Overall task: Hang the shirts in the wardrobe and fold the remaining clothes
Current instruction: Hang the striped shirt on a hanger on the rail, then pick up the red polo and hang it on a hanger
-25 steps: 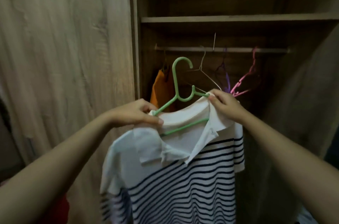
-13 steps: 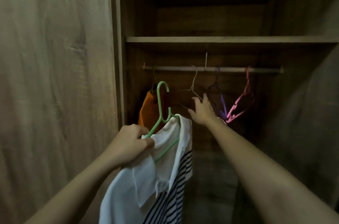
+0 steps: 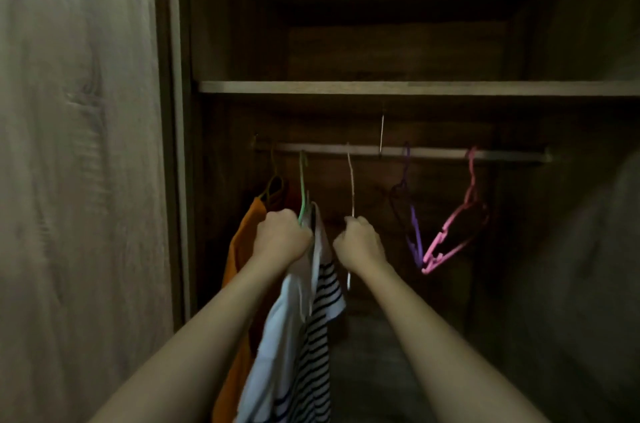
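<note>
Striped shirt hangs off the green hanger at the left end of the wardrobe. Its white shoulder and black-and-white stripes drape down between my two forearms. My left hand is fisted round the hanger's neck, with the collar bunched into the same grip. The hook reaches up to the rail, though in this gloom I cannot tell whether it sits over the bar. Just left of the shirt, an orange garment hangs on its own hanger. My right hand, close beside the left, has its fingers curled round the stem of a thin wire hanger hanging from the rail. Farther right, a purple hanger and a pink hanger dangle tilted from the bar, beneath the shelf.
</note>
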